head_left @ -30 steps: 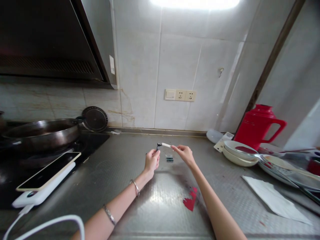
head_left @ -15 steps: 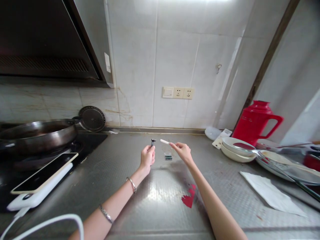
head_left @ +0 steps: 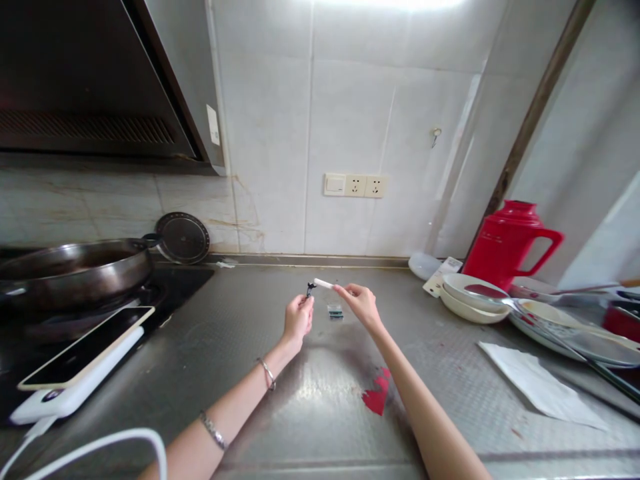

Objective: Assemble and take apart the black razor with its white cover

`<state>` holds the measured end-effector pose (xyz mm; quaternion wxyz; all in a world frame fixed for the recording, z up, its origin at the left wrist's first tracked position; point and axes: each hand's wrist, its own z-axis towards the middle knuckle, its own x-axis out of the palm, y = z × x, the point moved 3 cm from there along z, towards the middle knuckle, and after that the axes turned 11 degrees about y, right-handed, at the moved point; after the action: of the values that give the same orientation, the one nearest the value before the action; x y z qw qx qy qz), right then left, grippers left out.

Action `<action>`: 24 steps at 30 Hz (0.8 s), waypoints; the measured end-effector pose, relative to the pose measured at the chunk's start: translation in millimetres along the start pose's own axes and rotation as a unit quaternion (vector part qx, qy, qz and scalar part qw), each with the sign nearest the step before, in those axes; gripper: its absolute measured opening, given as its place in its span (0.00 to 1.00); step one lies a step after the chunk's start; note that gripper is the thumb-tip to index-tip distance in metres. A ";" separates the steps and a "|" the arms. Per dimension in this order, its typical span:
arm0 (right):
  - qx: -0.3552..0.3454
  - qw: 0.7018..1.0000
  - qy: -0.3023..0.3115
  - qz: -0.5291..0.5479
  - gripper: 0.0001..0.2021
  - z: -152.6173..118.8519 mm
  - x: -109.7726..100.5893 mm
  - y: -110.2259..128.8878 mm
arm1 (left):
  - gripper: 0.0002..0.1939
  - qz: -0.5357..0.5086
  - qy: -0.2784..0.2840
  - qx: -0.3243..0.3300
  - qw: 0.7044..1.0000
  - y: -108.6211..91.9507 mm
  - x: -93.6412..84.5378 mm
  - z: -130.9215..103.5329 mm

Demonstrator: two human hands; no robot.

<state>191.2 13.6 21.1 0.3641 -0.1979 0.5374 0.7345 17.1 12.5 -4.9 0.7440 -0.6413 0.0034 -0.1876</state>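
Between the fingers of my left hand (head_left: 299,320) is a small dark piece with a wider top (head_left: 311,288); its exact kind is too small to make out. My right hand (head_left: 361,305) pinches one end of a short white stick (head_left: 324,284). The stick's free end meets, or nearly meets, the dark piece's top; whether they are joined I cannot tell. Just beyond and below the hands, a small clear case with dark green strips (head_left: 335,312) lies on the metal counter (head_left: 240,347). Nearer me, a torn red patch (head_left: 376,393) shows on the counter.
At left, a steel pan (head_left: 80,267) stands on the black hob, with a phone (head_left: 90,347) lying on a white power bank (head_left: 75,400). On the right are stacked bowls (head_left: 473,303), a red thermos jug (head_left: 510,240), plates and a white napkin (head_left: 540,383).
My left hand has shifted slightly right, bringing the dark piece's top up to the stick's free end. My right hand, with the stick, has moved slightly left.
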 end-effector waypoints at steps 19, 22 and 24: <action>-0.046 0.974 0.061 0.214 0.31 12.3 16.8 -9.0 | 0.15 -0.029 -0.010 0.023 0.999 -5.2 -5.3 3.3; -0.032 0.980 0.026 0.194 0.27 8.5 18.6 -9.1 | 0.15 -0.033 -0.004 0.022 0.999 -5.2 -4.2 2.8; -0.032 0.990 0.006 0.139 0.24 4.3 18.8 -7.2 | 0.15 -0.033 -0.002 0.024 0.999 -5.5 -3.6 2.4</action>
<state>184.6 24.8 5.1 0.2487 -0.1368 0.5384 0.7934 12.9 15.2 -0.1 0.7523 -0.6237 -0.0234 -0.2108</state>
